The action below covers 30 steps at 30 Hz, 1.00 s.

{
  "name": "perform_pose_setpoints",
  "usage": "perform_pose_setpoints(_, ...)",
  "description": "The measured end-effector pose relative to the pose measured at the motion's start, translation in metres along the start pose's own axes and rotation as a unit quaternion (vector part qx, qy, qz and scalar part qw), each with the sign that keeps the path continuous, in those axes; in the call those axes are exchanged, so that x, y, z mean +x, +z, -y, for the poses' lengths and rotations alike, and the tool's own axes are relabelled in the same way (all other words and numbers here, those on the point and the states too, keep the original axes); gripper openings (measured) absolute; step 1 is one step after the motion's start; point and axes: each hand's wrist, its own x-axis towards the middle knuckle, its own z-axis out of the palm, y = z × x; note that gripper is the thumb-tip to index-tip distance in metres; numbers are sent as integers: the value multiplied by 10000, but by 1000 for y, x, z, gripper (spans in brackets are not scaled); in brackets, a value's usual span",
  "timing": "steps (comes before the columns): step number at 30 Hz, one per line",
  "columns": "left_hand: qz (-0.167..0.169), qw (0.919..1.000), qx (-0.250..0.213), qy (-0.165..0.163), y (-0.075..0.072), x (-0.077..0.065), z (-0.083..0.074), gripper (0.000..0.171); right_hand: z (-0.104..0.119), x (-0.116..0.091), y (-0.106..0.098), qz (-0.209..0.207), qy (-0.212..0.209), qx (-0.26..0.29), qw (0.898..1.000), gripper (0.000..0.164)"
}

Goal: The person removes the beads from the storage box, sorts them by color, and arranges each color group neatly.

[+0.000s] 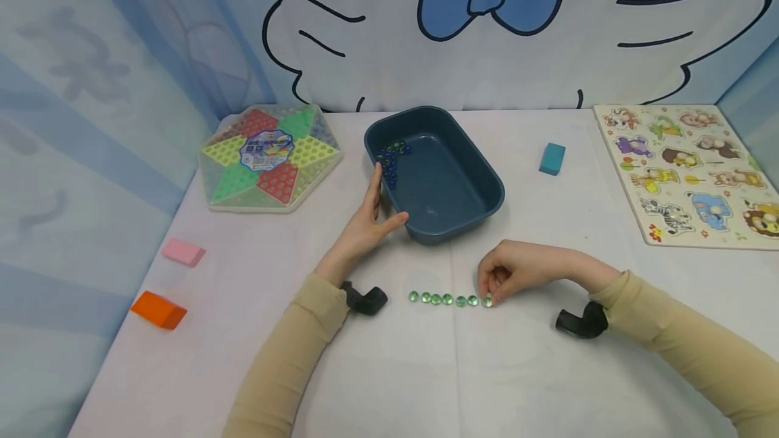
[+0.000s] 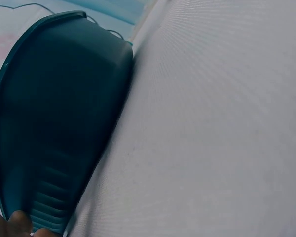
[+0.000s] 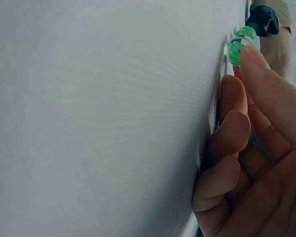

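Green marbles (image 1: 447,299) line up between the hands (image 1: 365,225), the right (image 1: 523,268) pinching one.

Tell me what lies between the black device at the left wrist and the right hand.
A row of green marbles on the white tablecloth, as the head view shows.

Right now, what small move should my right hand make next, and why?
Your right hand should probably release the translucent green, round, glassy marble: it is pinched, yet appears already in line at the right end of the row of green marbles on the white cloth.
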Motion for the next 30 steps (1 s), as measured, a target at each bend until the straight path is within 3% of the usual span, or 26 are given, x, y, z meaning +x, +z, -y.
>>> perform_pose_setpoints(23, 11, 10000, -48, 75, -1, 0, 0, 93, 5, 0, -3, 136, 174, 88, 9997, 14)
perform_pose_setpoints(30, 3, 10000, 0, 19, 0, 0, 0, 93, 17, -3, -15, 236, 217, -18, 9995, 13)
